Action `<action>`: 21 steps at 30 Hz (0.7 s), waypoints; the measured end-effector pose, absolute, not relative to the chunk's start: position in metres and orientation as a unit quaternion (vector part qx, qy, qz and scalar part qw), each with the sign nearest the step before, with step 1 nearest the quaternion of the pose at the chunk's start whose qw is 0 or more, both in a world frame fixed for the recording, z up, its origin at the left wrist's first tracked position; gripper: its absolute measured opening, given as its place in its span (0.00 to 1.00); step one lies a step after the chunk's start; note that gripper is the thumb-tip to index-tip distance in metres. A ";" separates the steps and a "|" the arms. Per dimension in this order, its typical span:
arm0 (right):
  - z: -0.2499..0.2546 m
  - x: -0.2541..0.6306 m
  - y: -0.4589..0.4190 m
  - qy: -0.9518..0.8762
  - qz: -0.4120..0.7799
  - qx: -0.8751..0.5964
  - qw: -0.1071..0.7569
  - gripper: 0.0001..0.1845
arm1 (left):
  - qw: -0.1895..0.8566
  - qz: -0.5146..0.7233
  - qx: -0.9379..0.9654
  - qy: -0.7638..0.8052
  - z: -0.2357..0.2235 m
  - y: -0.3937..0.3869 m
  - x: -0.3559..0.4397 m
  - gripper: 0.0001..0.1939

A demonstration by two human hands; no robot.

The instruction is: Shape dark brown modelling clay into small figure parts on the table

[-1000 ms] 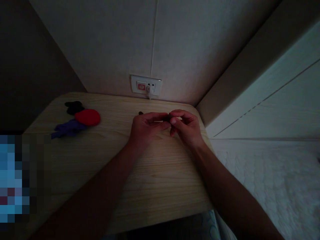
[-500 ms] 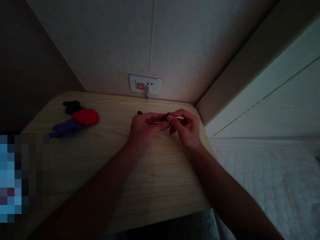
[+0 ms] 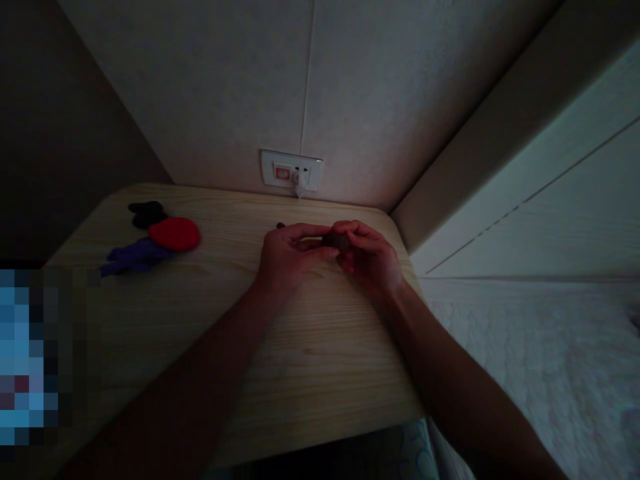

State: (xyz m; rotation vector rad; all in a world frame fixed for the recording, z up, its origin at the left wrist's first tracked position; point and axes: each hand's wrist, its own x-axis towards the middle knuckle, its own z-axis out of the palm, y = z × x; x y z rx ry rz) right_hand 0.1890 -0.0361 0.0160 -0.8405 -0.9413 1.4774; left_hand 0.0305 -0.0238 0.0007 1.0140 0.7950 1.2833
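Observation:
Between my two hands is a small dark brown lump (image 3: 336, 241) that looks like modelling clay. My left hand (image 3: 290, 253) pinches its left side with thumb and fingers. From the right, my right hand (image 3: 373, 257) holds the other side, fingers curled round it. Behind my left hand a bit of another dark piece (image 3: 281, 226) shows on the wooden tabletop (image 3: 300, 373); most of it is hidden. Farther left lie a flat red clay piece (image 3: 175, 234), a purple clay piece (image 3: 137, 255) and a black clay piece (image 3: 149, 215), touching or overlapping.
A wall socket (image 3: 291, 171) with a clear plug sits just above the table's back edge. To the right stands a pale cabinet-like panel (image 3: 550, 180), with a white quilted surface (image 3: 515, 353) below it. A pixelated patch covers the lower left.
The fingers of my right hand have shifted, its thumb no longer covering the brown lump. More of the lump now shows between my hands. The coloured pieces lie as before.

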 end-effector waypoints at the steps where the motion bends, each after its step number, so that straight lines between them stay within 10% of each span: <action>1: 0.015 0.189 -0.035 -0.397 0.630 -0.357 0.564 0.11 | 0.615 0.555 0.441 0.344 0.000 -0.024 0.030 0.22; 21: 0.006 0.188 -0.037 -0.537 0.415 -0.421 0.602 0.20 | 0.733 0.518 0.365 0.247 0.001 -0.023 0.031 0.17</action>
